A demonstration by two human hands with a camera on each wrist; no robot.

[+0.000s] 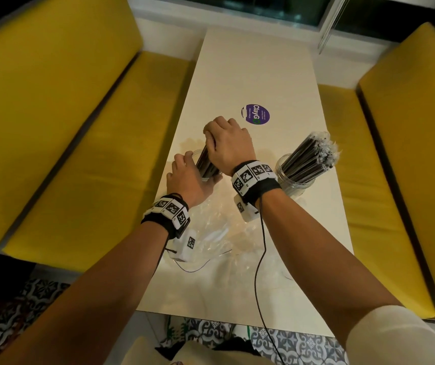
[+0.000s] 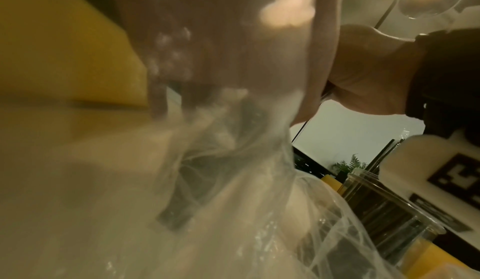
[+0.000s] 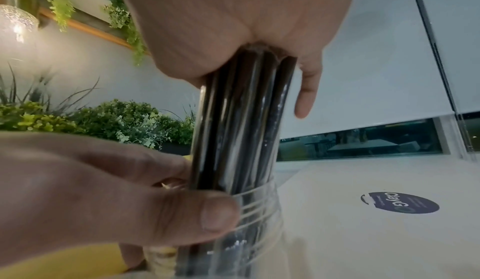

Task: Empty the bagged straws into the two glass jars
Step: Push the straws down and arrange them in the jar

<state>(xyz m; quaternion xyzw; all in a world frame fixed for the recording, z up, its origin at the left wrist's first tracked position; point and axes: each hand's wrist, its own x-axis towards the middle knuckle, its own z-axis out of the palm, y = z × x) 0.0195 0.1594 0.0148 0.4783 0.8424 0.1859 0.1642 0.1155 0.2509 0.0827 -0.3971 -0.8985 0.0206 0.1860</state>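
On the white table (image 1: 250,75) stand two glass jars. My right hand (image 1: 226,143) grips the top of a bundle of black straws (image 1: 207,162) that stands in the left jar (image 3: 259,211). My left hand (image 1: 184,177) curls round that jar's neck, with its thumb (image 3: 194,215) on the threaded rim. In the right wrist view the straws (image 3: 239,119) run from my right palm (image 3: 233,16) down into the glass. The right jar (image 1: 294,180) holds another leaning bundle of wrapped black straws (image 1: 308,156). A crumpled clear plastic bag (image 1: 211,227) lies under my wrists.
A purple round sticker (image 1: 257,114) lies on the table beyond the jars. Yellow bench cushions (image 1: 66,127) flank the table on both sides. The plastic bag (image 2: 233,180) blurs most of the left wrist view, where the right jar (image 2: 389,211) shows at the right.
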